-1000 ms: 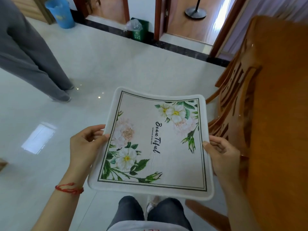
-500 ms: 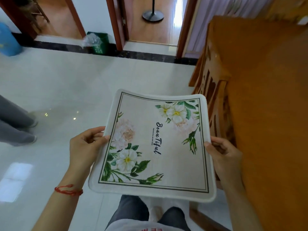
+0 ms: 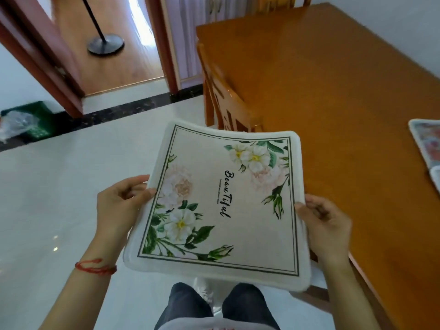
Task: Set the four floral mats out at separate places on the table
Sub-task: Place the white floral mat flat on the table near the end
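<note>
I hold a cream floral mat [image 3: 238, 210] flat in front of me, printed with white flowers, green leaves and the word "Beautiful". My left hand [image 3: 119, 206] grips its left edge and my right hand [image 3: 326, 225] grips its right edge. The mat hangs over the floor, its right part above the edge of the orange wooden table [image 3: 333, 96]. Another floral mat [image 3: 426, 144] lies on the table at the far right, cut off by the frame, with the corner of a further mat [image 3: 437, 179] just below it.
A wooden chair [image 3: 226, 103] is pushed in at the table's left side, just beyond the held mat. On the white tiled floor stands a green bin [image 3: 35, 120] at the left. A doorway with a black lamp base [image 3: 106, 45] opens behind.
The view has swung right, so the table fills more of the frame and the mats on it have come into sight. The other person's legs have left the view. My grip on the mat is unchanged.
</note>
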Motion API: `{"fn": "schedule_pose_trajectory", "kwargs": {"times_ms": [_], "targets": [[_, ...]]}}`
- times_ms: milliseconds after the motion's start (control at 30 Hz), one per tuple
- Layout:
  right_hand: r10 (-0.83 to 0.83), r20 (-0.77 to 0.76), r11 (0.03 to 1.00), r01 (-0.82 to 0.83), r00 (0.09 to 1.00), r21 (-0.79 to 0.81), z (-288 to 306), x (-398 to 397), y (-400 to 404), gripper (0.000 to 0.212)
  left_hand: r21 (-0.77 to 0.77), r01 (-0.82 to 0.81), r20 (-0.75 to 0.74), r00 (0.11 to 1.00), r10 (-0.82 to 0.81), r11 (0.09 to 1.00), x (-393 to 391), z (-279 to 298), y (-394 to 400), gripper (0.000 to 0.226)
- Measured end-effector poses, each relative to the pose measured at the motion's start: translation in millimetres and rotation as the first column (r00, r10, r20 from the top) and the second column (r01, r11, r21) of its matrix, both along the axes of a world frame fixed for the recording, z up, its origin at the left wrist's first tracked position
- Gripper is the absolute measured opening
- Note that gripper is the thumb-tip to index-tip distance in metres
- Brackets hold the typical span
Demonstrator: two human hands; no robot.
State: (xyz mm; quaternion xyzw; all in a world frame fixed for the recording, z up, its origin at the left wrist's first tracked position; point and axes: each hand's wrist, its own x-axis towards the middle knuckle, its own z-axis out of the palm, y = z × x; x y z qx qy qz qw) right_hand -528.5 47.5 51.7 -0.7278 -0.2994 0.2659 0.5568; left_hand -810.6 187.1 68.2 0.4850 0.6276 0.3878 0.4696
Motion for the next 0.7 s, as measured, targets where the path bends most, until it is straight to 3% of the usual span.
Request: {"fn": "schedule_pose_trajectory", "kwargs": {"times_ms": [300, 700], "targets": [[-0.308, -0.046, 0.951, 0.309, 0.950, 0.007, 9.8, 38.1, -23.6, 0.019, 0.015, 0.277, 0.053, 0.959, -0.277, 0.961, 84.1, 9.5, 46.7, 0.024], [-0.547, -0.051, 0.836, 0.548, 0.836, 0.007, 8.1, 105.4, -69.8, 0.012, 0.040, 0.505, 0.038, 0.862, -0.506, 0.862, 215.3, 9.1, 54.0, 0.029]]}}
